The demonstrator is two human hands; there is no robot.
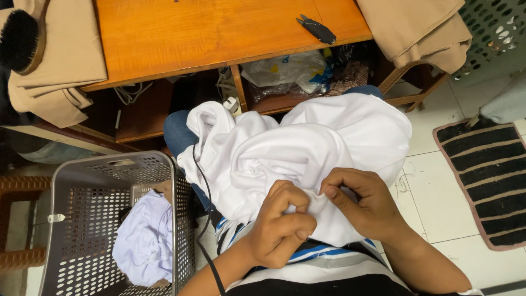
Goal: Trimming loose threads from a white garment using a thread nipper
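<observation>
Place: small tailoring or garment workroom
Top centre: snips (316, 28) on table (219, 33)
Top corners: tan cloth (422, 27), brush (22, 38)
Lower left: basket (66, 230) of garments

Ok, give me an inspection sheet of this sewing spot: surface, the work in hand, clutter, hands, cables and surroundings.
Surface: orange wooden table, mostly bare on top.
Job's things: white garment bunched on the lap.
Clutter: black thread snips at the table edge; beige cloth on the right corner; brush on more beige cloth at left; plastic bags on the shelf below.
Hands: left hand and right hand both pinch a fold of the garment.
Cables: black cable runs across the lap; white cords under the table.
Surroundings: grey perforated basket holding pale cloth; striped mat on tiled floor.
</observation>
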